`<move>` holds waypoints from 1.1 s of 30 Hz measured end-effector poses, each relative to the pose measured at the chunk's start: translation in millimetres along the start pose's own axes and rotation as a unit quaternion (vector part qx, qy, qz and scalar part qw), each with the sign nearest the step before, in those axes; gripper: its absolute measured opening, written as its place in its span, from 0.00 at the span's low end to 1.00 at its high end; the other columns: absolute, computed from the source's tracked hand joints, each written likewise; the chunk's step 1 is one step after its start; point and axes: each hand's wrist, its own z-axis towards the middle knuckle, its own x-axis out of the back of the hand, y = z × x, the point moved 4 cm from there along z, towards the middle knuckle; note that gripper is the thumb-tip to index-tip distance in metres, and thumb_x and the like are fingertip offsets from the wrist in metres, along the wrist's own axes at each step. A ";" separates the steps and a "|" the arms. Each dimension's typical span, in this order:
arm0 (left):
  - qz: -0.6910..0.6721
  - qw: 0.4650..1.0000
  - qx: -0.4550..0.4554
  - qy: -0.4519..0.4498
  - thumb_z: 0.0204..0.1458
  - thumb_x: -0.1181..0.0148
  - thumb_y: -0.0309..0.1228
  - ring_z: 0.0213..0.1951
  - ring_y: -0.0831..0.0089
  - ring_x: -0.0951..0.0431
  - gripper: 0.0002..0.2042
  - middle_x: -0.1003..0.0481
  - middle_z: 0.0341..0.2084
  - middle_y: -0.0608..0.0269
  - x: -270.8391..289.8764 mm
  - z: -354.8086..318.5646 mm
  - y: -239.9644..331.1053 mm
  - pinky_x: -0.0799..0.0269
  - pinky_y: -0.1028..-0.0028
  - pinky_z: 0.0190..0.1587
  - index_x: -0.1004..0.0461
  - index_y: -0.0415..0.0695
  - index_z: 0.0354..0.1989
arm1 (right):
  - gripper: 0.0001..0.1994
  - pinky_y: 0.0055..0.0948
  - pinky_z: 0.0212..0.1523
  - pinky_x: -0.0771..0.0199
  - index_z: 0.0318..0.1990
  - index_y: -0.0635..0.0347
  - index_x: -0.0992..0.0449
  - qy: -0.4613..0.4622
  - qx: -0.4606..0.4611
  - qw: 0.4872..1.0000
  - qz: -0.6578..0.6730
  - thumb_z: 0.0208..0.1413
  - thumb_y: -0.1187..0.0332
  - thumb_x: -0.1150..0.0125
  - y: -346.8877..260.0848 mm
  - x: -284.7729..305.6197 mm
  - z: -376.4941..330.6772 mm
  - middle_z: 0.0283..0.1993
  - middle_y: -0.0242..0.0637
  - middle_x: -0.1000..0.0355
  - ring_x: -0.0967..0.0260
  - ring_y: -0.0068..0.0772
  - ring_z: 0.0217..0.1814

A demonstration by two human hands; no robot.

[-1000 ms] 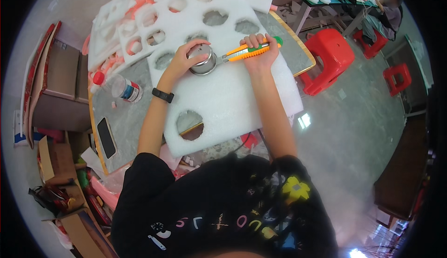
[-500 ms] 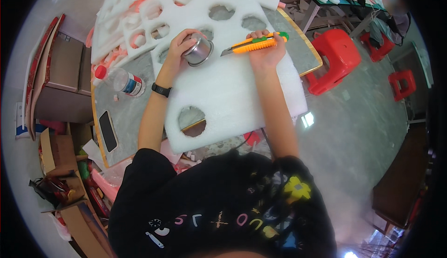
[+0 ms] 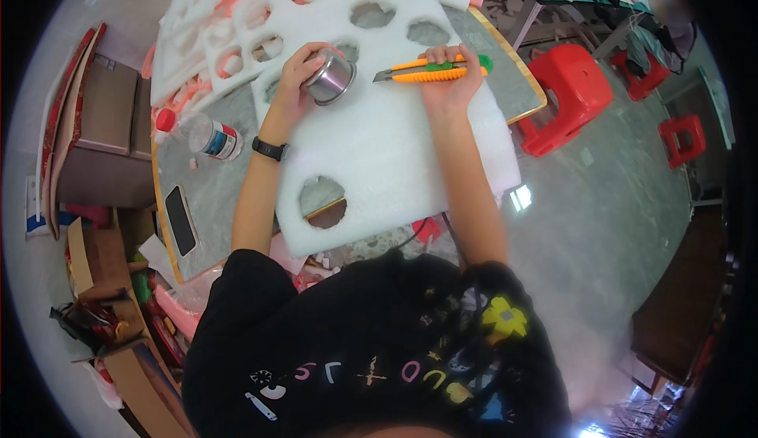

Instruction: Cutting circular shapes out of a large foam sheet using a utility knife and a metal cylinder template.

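**Metal cup and utility knife held over white foam sheet**

A small round shiny metal cup is gripped by the left hand, fingers wrapped closely around its wall. The cup is held tilted, at the upper part of a large white foam sheet. An orange and green utility knife is clasped in the right hand, fingers closed over the handle; the knife is held crosswise, its blade end pointed toward the cup and just beside it. One round hole is cut in the sheet's near part. The sheet is laid on a grey worktable, over its near edge. A black wristband is worn on the left wrist. A clear plastic bottle with a red cap and a black phone are set on the table to the left. Further white foam sheets with rows of holes are stacked beyond. Red plastic stools are placed on the floor to the right.
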 end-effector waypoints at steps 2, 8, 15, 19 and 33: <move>-0.014 1.000 -0.002 -0.001 0.50 0.48 0.36 0.42 0.75 0.29 0.16 0.28 0.39 0.59 -1.3 0.0 2.6 0.35 0.78 0.46 0.33 0.38 0.43 | 0.11 0.32 0.39 0.45 0.21 0.56 0.46 -0.006 0.009 1.000 -0.008 0.45 0.67 0.49 -2.3 -0.7 -1.2 0.20 0.34 0.47 0.48 0.30 0.26; 0.001 1.000 -0.011 -0.008 0.50 0.48 0.35 0.42 0.77 0.30 0.15 0.27 0.39 0.60 1.8 1.0 -1.9 0.36 0.80 0.46 0.32 0.38 0.44 | 0.11 0.30 0.38 0.45 0.19 0.57 0.46 -0.046 -0.017 0.999 -0.018 0.45 0.69 0.50 -0.9 -4.2 -1.8 0.20 0.33 0.48 0.49 0.30 0.26; 0.106 0.994 0.017 -0.024 0.48 0.43 0.32 0.42 0.81 0.31 0.14 0.28 0.39 0.63 -11.1 0.4 1.7 0.36 0.82 0.45 0.31 0.40 0.42 | 0.11 0.26 0.34 0.45 0.18 0.58 0.46 -0.133 0.001 0.981 -0.138 0.45 0.71 0.52 0.0 -19.4 -7.9 0.20 0.33 0.49 0.49 0.29 0.26; 0.155 0.987 0.022 -0.026 0.46 0.40 0.33 0.43 0.79 0.31 0.15 0.29 0.38 0.65 -11.5 1.2 -4.2 0.36 0.80 0.46 0.30 0.41 0.41 | 0.11 0.26 0.34 0.45 0.18 0.58 0.46 -0.113 0.003 0.982 -0.154 0.45 0.71 0.52 0.9 -19.7 -9.5 0.19 0.33 0.48 0.49 0.29 0.26; 0.200 0.979 -0.006 -0.034 0.45 0.38 0.34 0.45 0.77 0.32 0.16 0.29 0.39 0.64 -11.3 3.3 -6.0 0.39 0.78 0.49 0.29 0.41 0.41 | 0.08 0.31 0.36 0.42 0.22 0.57 0.45 -0.021 -0.006 0.999 -0.040 0.45 0.73 0.52 -0.2 -0.5 -1.6 0.22 0.33 0.46 0.48 0.28 0.26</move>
